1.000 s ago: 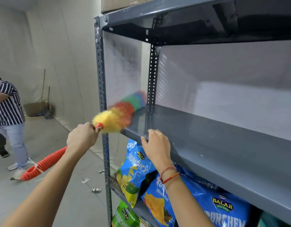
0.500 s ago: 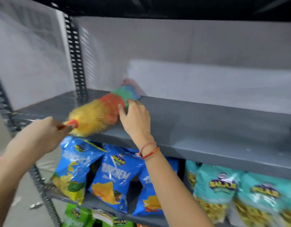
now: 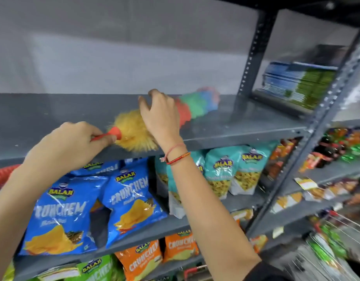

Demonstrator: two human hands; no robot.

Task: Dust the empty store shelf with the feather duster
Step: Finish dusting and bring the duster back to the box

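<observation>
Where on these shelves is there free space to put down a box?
The grey shelf is bare left of the left hand, and between the feather duster and the upright post. The shelf below is crowded with blue chip bags and teal snack bags.

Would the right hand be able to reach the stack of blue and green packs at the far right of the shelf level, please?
Probably not directly: the right hand rests on the feather duster, and a perforated upright stands between it and the packs.
</observation>
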